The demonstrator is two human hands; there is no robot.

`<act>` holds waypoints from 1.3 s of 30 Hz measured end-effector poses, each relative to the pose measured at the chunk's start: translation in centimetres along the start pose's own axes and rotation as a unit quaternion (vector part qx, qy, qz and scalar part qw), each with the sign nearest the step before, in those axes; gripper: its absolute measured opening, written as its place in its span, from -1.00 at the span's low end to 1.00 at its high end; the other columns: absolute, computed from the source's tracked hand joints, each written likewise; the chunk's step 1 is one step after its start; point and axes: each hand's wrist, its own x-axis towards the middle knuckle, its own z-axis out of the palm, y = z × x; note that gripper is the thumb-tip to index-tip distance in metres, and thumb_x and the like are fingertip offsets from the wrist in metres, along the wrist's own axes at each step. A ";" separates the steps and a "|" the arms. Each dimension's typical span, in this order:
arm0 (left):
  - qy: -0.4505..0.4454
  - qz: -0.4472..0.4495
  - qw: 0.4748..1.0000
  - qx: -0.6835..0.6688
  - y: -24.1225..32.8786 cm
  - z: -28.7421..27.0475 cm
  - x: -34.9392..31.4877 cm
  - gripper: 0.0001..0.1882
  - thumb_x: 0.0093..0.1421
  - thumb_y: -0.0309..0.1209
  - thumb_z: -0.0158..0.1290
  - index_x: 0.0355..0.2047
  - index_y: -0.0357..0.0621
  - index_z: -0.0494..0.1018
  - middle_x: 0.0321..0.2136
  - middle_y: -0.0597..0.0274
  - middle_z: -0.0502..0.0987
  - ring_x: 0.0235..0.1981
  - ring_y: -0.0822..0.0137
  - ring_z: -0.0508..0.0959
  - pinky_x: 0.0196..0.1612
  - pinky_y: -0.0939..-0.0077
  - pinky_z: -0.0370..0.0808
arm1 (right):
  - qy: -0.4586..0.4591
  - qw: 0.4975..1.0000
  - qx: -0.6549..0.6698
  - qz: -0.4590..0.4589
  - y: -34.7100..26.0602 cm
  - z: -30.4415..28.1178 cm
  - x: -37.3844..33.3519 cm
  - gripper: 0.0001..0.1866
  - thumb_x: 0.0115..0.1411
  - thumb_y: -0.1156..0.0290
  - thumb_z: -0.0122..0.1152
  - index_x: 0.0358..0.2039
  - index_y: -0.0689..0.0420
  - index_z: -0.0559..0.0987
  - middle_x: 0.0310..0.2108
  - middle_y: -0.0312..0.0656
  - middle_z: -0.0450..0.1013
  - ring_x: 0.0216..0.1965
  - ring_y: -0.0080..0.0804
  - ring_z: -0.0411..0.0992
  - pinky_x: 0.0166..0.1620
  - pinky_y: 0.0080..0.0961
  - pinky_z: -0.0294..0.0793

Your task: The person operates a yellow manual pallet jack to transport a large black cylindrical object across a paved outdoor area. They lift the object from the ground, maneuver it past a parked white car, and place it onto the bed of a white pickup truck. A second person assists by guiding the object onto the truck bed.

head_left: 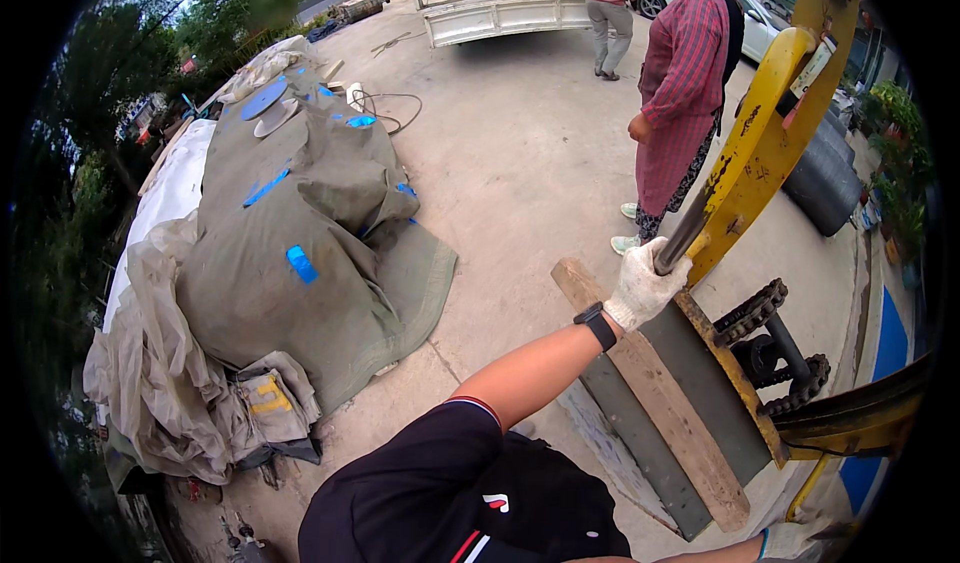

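My left hand [645,283], in a white knit glove with a dark watch at the wrist, is closed around a metal bar [684,235]. The bar is fixed to the yellow metal frame [752,153] of a machine. Chains [752,311] and a dark roller sit to the right of that hand. Below it, a wooden plank [665,398] lies across a grey flat surface [715,388]. My right hand [792,540], also gloved, shows at the lower right edge beside a dark part of the machine; its fingers look curled, but what they hold is hard to see.
A grey-green tarp [270,233] with blue patches covers a long pile on the left, with crumpled sheeting [150,343] beside it. A person in a red checked smock [680,103] stands ahead; another person [608,13] is near a white truck bed [505,25]. A dark cylinder [825,183] lies right.
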 end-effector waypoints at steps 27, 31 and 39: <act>-0.024 0.006 0.999 -0.032 0.4 0.0 0.0 -0.86 0.19 -0.43 0.17 -0.41 -0.23 0.46 -0.61 0.52 0.40 -0.55 0.70 0.30 -0.52 0.65 0.29 | -0.083 0.928 0.204 0.300 -1.5 -1.1 0.5 -0.42 0.27 0.01 0.14 0.15 0.16 0.50 0.14 -0.03 0.43 0.07 -0.21 0.45 0.05 -0.39 0.49; -0.021 0.027 0.999 0.009 0.6 -0.2 0.0 -0.84 0.18 -0.42 0.18 -0.42 -0.25 0.45 -0.63 0.49 0.39 -0.56 0.68 0.30 -0.53 0.63 0.30 | -0.088 0.930 0.193 0.299 -2.6 -1.9 0.8 -0.41 0.27 0.00 0.14 0.16 0.16 0.49 0.16 -0.01 0.41 0.09 -0.22 0.44 0.08 -0.42 0.47; -0.034 -0.007 0.999 -0.001 0.4 -0.6 0.0 -0.84 0.19 -0.42 0.18 -0.31 -0.28 0.52 -0.59 0.48 0.46 -0.54 0.69 0.34 -0.49 0.63 0.35 | -0.116 0.969 0.105 0.188 0.5 -0.8 -0.3 -0.55 0.34 0.11 0.01 0.20 -0.09 0.49 0.13 0.02 0.40 0.11 -0.16 0.39 0.11 -0.39 0.41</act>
